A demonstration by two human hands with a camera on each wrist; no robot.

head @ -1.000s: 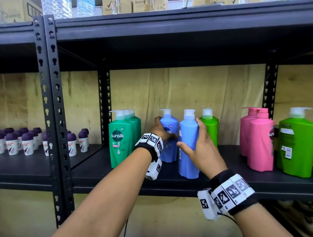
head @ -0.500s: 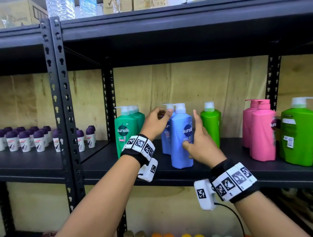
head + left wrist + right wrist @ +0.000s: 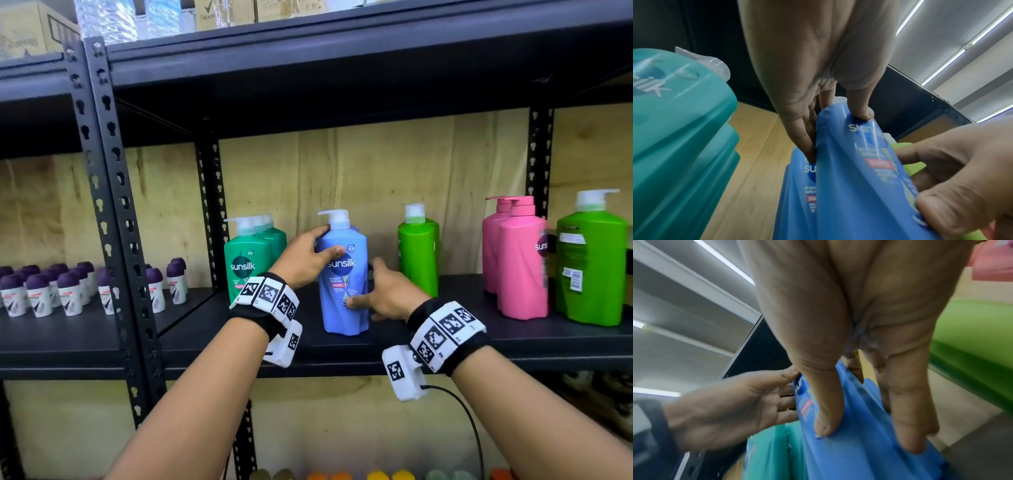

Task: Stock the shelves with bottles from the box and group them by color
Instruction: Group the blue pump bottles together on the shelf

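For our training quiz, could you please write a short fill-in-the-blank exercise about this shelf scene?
1. Both hands hold the ____ bottle.
2. The left hand grips it near the top; the right hand grips it ____ down.
3. To the left of that bottle stand the ____ bottles.
4. The pink bottles stand between two groups of ____ bottles.

Missing words: blue; lower; teal; green

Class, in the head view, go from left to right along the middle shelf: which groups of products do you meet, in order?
Purple-capped roll-on bottles → teal Sunsilk bottles → blue Sunsilk bottles, held by left hand and right hand → light green bottles → pink bottles → large green bottle.
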